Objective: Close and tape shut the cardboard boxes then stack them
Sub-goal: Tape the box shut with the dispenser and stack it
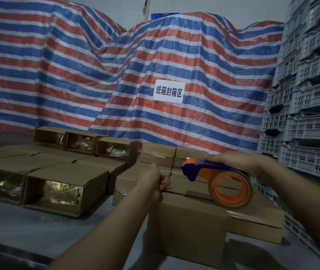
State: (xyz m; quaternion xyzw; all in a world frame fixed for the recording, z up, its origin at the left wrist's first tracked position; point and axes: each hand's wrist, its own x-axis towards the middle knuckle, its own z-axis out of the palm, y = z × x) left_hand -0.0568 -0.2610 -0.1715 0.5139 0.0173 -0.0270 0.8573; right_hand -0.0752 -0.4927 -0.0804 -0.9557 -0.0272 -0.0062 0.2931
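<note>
From the head camera, the right hand [235, 162] grips the top of an orange and blue plastic tape dispenser [211, 177], fingers curled over its handle, with the clear tape roll [231, 189] hanging below and resting just above the top of the nearest brown cardboard box [190, 227]. The left hand [152, 180] reaches forward with its fingers pinched together at the far edge of that box, level with the blue nose of the dispenser; a thin strip of tape seems to run between the two, though it is too faint to be sure. This box sits on the grey floor [38, 230] in the lower middle of the view, its top flaps folded down. A second closed cardboard box [256, 221] lies touching its right side, with glossy tape across its near edge. Behind them stand more taped cardboard boxes [159, 154]. To the left, rows of open-ended cardboard boxes [58, 190] show shiny wrapped contents. A red, white and blue striped tarpaulin [97, 65] covers the background, carrying a white paper sign [168, 91] with black characters. Stacked grey plastic crates [307, 94] fill the right edge.
</note>
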